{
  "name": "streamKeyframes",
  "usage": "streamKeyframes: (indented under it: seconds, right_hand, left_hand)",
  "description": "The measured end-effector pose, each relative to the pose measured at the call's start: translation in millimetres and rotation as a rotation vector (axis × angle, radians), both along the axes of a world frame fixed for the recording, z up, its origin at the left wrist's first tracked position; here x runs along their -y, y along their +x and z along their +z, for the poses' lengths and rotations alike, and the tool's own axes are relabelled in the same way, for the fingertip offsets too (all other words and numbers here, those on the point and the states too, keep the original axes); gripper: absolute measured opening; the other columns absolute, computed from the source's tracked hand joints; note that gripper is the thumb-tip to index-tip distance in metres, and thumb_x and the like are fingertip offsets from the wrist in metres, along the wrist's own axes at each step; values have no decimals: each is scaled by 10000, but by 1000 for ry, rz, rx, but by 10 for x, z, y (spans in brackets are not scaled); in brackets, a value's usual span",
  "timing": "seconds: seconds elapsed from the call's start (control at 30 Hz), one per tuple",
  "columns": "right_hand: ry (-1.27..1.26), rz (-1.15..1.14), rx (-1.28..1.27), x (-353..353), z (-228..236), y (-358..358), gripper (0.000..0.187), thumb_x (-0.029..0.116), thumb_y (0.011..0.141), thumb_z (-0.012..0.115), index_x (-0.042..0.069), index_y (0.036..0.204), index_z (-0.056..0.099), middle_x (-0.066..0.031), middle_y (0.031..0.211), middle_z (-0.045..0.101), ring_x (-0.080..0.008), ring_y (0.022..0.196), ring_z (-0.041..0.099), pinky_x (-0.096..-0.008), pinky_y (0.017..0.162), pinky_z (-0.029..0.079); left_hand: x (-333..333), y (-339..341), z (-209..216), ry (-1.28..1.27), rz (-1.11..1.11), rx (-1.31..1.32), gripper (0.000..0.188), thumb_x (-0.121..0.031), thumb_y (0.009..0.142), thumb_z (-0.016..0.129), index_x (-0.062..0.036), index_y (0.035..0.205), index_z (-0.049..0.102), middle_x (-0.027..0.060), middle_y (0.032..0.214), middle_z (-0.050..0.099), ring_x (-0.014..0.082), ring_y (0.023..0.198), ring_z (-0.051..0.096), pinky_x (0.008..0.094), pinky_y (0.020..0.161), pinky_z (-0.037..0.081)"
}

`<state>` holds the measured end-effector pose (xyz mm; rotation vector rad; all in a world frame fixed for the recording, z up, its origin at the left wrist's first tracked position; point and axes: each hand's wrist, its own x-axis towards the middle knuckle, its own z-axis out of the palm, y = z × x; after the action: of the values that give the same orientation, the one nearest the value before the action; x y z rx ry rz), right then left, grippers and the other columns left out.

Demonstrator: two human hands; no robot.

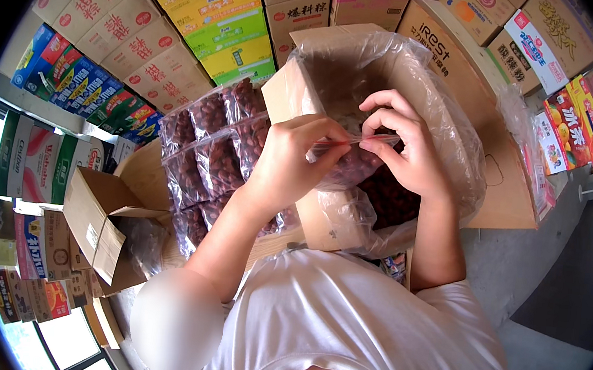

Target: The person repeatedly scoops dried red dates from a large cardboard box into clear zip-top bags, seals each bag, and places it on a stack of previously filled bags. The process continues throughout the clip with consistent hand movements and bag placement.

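Note:
Both hands hold the top edge of a clear plastic bag [350,170] with dark red dried fruit in it, probably dates. My left hand [295,155] pinches the bag's edge between thumb and fingers. On the other side, my right hand [409,144] grips the same edge with thumb and index finger, its other fingers loosely curled. The bag hangs over an open cardboard box [293,88] lined with clear plastic film [452,121]. Loose dark red fruit [389,202] lies at the bottom of that box, partly hidden by the bag and my right hand.
Several filled bags of dark red fruit [214,166] stand in rows on a wooden surface at the left. Beyond them sits an open, empty-looking carton [97,219]. Stacked cartons [219,24] line the back and left. A large brown carton [506,198] lies to the right.

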<state>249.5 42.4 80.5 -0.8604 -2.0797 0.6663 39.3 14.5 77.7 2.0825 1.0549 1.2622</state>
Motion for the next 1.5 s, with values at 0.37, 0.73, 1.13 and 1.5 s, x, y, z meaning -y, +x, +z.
streamKeyframes:
  seconds: [0.37,0.73,1.13,1.5]
  right_hand:
    - [85,-15,58,30,46,-135,158,29,755,723,27,808,573,-83,1082,580,-283,1009,572,-382,862,462]
    - [-19,-20,-33,35,3,-110,160,27,746,727,25,793,575,-79,1044,580,-279,979,568,-366,859,456]
    - [47,-7,-26,49,22,-117,169,15,741,725,26,786,562,-77,997,574,-271,937,562,-359,830,455]
    - [63,26,-37,48,30,-124,176,7,737,720,23,780,550,-82,967,571,-271,906,565,-362,811,451]
  left_hand:
    - [41,-45,2,6,26,52,165,40,771,742,-9,912,673,84,913,713,144,808,681,251,603,505]
    - [13,-400,25,44,87,-157,85,-18,758,754,-27,795,677,73,854,693,231,832,639,342,801,463]
    - [-39,-329,-72,100,93,-139,117,-76,717,774,-78,801,692,18,850,704,209,825,611,346,808,413]
    - [-85,-252,-45,62,25,-120,137,-64,683,737,-92,805,681,16,837,690,220,825,613,343,788,389]
